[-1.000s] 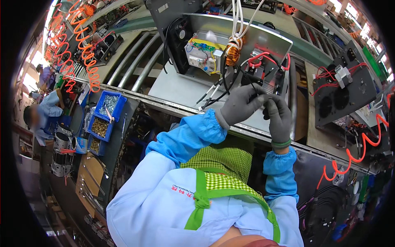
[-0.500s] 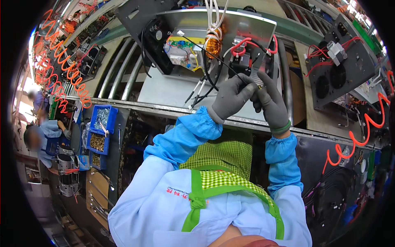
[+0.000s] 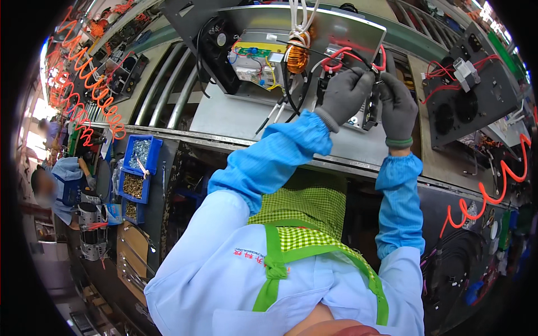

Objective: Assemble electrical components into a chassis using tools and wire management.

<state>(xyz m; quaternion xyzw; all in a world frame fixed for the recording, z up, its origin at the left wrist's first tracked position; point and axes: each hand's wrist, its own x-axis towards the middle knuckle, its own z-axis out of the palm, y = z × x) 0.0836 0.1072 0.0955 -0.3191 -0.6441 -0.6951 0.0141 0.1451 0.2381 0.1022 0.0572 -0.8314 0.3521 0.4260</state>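
Note:
An open grey metal chassis (image 3: 246, 19) lies ahead of me, holding a fan (image 3: 213, 42), a circuit board (image 3: 252, 64) and a copper-wound coil (image 3: 297, 57). My left hand (image 3: 347, 95), gloved in grey, reaches over the chassis's right part with its fingers closed on a black wire (image 3: 319, 53). Beside it my right hand (image 3: 399, 106) pinches close to the same spot, next to a red wire (image 3: 383, 59). What lies between the right fingertips is too small to tell. The left hand partly covers a black component with red wires (image 3: 336, 61).
Metal rollers (image 3: 168, 89) run left of the chassis. Blue bins (image 3: 140, 154) of small fasteners stand at the left. Another grey chassis (image 3: 465, 101) with fans is at the right, near a coiled orange hose (image 3: 482, 204). A co-worker (image 3: 67, 179) is at the far left.
Both hands have moved farther away and to the right, from the chassis's front edge to its red wires. The black wire has moved along with my left hand.

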